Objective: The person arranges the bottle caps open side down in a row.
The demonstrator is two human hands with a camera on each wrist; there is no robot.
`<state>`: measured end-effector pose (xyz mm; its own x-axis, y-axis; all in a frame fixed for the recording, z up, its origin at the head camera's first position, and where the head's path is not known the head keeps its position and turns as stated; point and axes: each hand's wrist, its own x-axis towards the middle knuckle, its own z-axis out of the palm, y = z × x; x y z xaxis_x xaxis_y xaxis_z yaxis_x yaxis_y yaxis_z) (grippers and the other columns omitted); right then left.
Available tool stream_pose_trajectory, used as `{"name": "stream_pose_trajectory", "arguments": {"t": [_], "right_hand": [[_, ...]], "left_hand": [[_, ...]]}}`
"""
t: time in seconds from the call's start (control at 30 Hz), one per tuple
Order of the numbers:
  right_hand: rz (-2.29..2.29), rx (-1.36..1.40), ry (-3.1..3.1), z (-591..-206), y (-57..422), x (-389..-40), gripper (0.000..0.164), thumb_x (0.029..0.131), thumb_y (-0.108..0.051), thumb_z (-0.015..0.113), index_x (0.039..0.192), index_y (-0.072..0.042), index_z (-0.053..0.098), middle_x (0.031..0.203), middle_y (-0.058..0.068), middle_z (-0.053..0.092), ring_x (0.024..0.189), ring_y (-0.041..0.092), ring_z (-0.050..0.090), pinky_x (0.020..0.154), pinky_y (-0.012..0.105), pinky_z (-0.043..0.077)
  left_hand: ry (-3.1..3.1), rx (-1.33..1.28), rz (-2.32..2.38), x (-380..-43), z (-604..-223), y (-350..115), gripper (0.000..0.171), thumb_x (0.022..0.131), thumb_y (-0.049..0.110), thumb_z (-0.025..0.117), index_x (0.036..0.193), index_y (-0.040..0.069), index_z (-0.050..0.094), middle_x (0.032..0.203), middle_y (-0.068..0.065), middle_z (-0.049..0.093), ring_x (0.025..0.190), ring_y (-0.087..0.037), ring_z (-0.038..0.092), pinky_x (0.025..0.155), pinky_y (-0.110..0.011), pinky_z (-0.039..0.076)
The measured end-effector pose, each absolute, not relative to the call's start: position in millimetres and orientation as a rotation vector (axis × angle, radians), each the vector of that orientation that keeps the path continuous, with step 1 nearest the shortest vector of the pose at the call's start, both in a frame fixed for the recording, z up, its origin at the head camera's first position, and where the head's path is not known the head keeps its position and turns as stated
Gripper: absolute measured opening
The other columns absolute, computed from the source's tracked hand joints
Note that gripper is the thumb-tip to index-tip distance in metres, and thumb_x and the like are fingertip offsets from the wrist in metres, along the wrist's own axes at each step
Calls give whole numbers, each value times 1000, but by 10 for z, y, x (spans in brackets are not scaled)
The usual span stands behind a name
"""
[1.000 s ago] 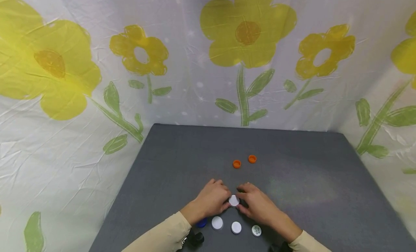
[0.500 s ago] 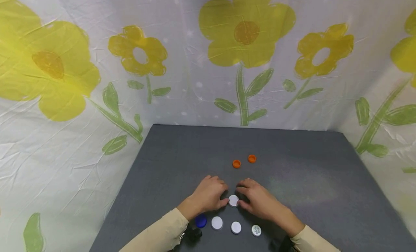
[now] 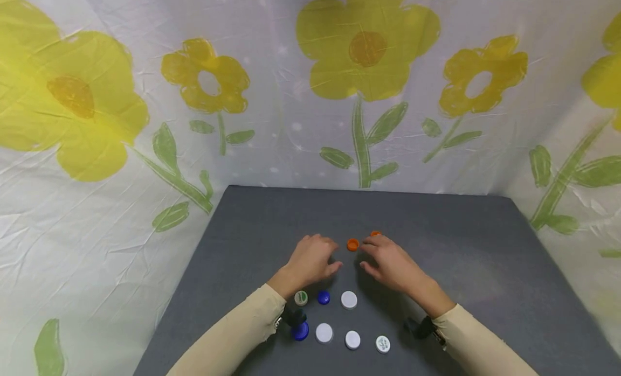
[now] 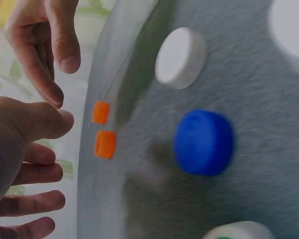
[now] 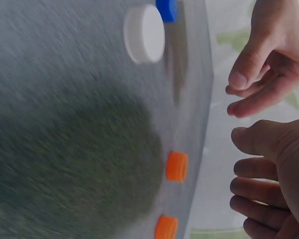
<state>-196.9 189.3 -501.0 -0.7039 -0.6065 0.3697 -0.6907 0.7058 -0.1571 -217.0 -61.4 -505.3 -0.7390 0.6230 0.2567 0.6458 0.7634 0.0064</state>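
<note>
Both hands hover over the table with nothing in them. The left hand (image 3: 311,258) has its fingers extended and thumb apart, to the left of an orange bottle cap (image 3: 352,244). Close on that cap's other side is the right hand (image 3: 392,263), fingers loosely bent. It partly covers a second orange cap (image 3: 375,233) in the head view. Nearer the person than the hands lie a white cap (image 3: 349,300), a small blue cap (image 3: 323,297) and a white cap with a green mark (image 3: 301,298). The wrist views show the fingers (image 4: 36,201) bare of any object.
A front row holds a larger blue cap (image 3: 299,331), a white cap (image 3: 324,333), another white cap (image 3: 352,340) and a printed white cap (image 3: 383,344). The grey table (image 3: 466,230) ends at a flower-patterned curtain (image 3: 286,144).
Both hands have let go of the white cap, which stays on the table, and have moved forward toward the orange caps. The small blue and green-marked caps have come into sight.
</note>
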Motion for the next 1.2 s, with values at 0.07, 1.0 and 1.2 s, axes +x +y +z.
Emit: {"name": "stream_pose_trajectory", "arguments": {"t": [0.07,1.0,1.2], "right_hand": [[404,1000,-2634,-4991,1886,-2036,35,90,-15,90,116,4,78,120,19,77,114,38,73,106,56,57],[462,952,-2685,-5377,1772,-2534,23,86,-8,90,100,6,78,115,26,76,112,44,73,110,66,51],[479,924,-2673,-5456,1770,-2542,18,86,-5,91,94,6,79,114,26,76,110,44,73,110,65,51]], "left_hand": [[-2727,-984,-140,-2236,-5033,-588,35,94,45,83,113,16,83,107,1,83,93,-25,75,76,-43,59],[-2953,-839,-210,-2667,-5307,-159,23,96,38,84,91,17,76,91,-3,77,91,-28,72,76,-48,61],[-2950,-840,-266,-2706,-5395,-133,17,97,31,83,91,16,78,87,-2,76,85,-24,73,73,-45,60]]}}
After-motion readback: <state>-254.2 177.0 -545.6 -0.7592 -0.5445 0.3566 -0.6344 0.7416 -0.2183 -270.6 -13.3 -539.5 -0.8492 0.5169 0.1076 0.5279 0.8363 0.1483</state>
